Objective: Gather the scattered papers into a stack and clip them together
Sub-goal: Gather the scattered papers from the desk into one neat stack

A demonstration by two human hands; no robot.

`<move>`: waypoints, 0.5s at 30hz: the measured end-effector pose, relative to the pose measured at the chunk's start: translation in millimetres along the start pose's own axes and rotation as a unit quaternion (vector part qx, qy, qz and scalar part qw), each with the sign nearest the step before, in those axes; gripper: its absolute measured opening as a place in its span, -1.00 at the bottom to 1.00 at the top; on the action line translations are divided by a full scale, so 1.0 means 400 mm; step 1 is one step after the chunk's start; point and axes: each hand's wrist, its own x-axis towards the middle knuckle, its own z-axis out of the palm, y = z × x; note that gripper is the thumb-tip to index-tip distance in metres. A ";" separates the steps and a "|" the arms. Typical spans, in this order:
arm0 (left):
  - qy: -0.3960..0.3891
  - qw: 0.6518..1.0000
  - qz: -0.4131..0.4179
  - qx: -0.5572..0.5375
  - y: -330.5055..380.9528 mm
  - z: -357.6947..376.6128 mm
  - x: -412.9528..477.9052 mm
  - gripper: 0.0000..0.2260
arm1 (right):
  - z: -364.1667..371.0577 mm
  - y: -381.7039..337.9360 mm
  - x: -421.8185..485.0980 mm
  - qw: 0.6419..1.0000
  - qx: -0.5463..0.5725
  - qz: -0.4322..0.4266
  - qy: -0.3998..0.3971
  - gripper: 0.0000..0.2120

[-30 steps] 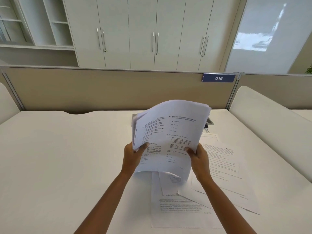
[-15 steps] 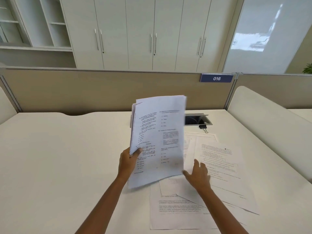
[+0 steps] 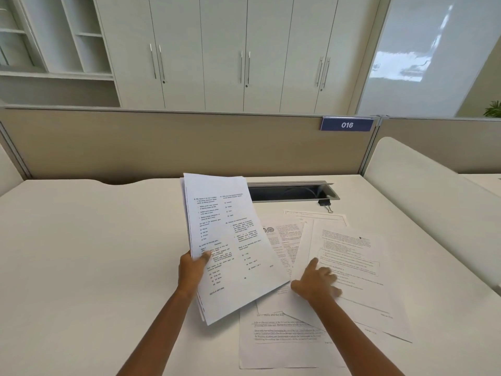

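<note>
My left hand (image 3: 193, 271) grips a stack of printed papers (image 3: 230, 240) by its left edge, thumb on top, and holds it tilted above the white desk (image 3: 95, 253). Several loose sheets (image 3: 349, 256) lie overlapping on the desk to the right and below the stack. My right hand (image 3: 317, 282) rests on the nearest of these sheets with its fingers spread and slightly bent. A black binder clip (image 3: 325, 203) lies on the desk behind the loose sheets, apart from both hands.
An open cable slot (image 3: 290, 191) is set into the desk at the back, just left of the clip. A beige partition (image 3: 162, 147) with a blue "016" sign (image 3: 347, 124) closes the far edge. A white divider (image 3: 433, 202) borders the right side.
My right hand let go of the stack and came down onto the loose sheets at the right. The stack, now in my left hand alone, swung left and tilted lower.
</note>
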 end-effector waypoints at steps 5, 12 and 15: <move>-0.002 1.000 -0.017 -0.019 0.000 -0.006 -0.005 -0.78 | 0.005 0.006 0.002 1.000 0.009 -0.002 -0.011 -0.06; 0.011 0.999 -0.034 -0.022 -0.009 -0.027 -0.001 -0.77 | 0.005 -0.003 0.006 1.000 0.018 0.003 -0.012 -0.10; 0.017 0.999 -0.038 -0.021 -0.012 -0.043 0.003 -0.76 | 0.011 -0.007 0.011 1.000 0.001 0.010 -0.008 -0.17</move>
